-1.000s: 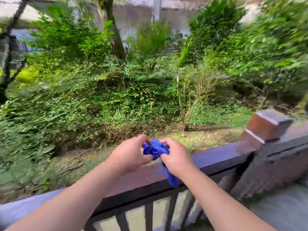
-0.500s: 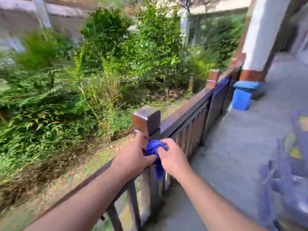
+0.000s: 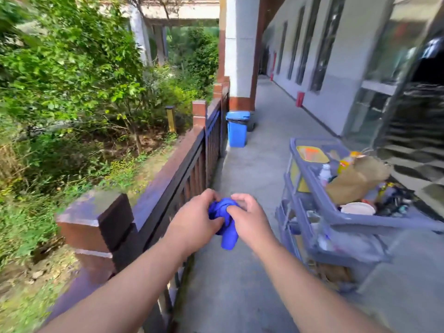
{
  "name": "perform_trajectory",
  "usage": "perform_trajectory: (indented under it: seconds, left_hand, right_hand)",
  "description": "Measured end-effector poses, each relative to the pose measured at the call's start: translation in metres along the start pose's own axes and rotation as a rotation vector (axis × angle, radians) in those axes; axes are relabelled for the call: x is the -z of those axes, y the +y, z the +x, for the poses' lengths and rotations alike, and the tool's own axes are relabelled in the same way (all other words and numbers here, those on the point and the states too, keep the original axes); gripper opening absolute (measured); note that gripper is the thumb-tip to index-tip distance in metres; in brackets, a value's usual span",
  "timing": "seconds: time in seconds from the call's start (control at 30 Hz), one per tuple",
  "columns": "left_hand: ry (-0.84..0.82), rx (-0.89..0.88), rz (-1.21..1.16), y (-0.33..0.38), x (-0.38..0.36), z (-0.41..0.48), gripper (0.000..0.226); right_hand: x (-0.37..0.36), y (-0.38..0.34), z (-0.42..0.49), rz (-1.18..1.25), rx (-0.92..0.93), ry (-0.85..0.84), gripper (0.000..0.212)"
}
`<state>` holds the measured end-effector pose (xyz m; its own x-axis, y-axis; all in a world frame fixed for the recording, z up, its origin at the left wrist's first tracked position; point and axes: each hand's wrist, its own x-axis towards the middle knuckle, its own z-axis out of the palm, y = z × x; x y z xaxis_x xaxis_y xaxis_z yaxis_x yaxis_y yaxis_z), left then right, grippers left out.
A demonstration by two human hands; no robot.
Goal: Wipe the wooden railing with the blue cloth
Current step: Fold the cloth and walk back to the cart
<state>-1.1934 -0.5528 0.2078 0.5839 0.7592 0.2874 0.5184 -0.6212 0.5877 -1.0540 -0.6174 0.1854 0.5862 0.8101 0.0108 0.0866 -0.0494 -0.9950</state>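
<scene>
Both hands meet in front of the body over the walkway, just to the right of the railing. The left hand (image 3: 195, 221) curls around the blue cloth (image 3: 224, 221) from the left, its fingers bent over the top of the bundle and its thumb pressed against the front. The right hand (image 3: 249, 218) pinches the same cloth from the right, thumb pushed into the folds and the other fingers arched above it. The cloth is bunched into a tight wad between the two palms, with one loose end hanging down below them. It is held in the air and touches neither the railing nor the floor.

Just left of the hands runs the wooden railing (image 3: 173, 164), a dark brown top rail over upright slats, leading away toward the far end of the walkway. A square post (image 3: 96, 224) with a flat cap stands at its near end, beside the left forearm. Beyond the railing lie bushes (image 3: 72, 75) and bare earth with fallen leaves.

To the right of the hands stands a grey cart (image 3: 336, 212) with shelves, loaded with a brown paper bag (image 3: 355, 181), bottles and other small items too blurred to tell apart. Farther down the concrete floor (image 3: 259, 152), a blue bin (image 3: 237, 128) sits against the railing near a white pillar (image 3: 240, 51). A building wall with windows lines the right side.
</scene>
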Motion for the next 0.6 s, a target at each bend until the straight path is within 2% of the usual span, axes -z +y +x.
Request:
perform_trajectory:
  seconds: [0.2, 0.33, 0.47, 0.53, 0.6]
  left_hand:
    - [-0.047, -0.139, -0.067, 0.005, -0.007, 0.071, 0.049]
    - [-0.074, -0.195, -0.174, 0.018, -0.014, 0.11, 0.034]
    - [-0.103, -0.182, -0.332, 0.028, -0.022, 0.134, 0.033]
    - [-0.133, -0.187, -0.377, 0.031, -0.027, 0.145, 0.036]
    - [-0.186, -0.183, -0.418, 0.032, -0.032, 0.157, 0.036]
  right_hand:
    - [0.009, -0.023, 0.028, -0.006, 0.073, 0.18, 0.038]
    - [0.019, -0.031, 0.039, -0.008, 0.124, 0.272, 0.04]
    - [0.033, -0.029, 0.048, -0.222, 0.04, 0.353, 0.047]
    - [0.039, -0.029, 0.056, -0.197, -0.052, 0.373, 0.051]
    - [0.042, -0.026, 0.07, -0.109, -0.072, 0.368, 0.039]
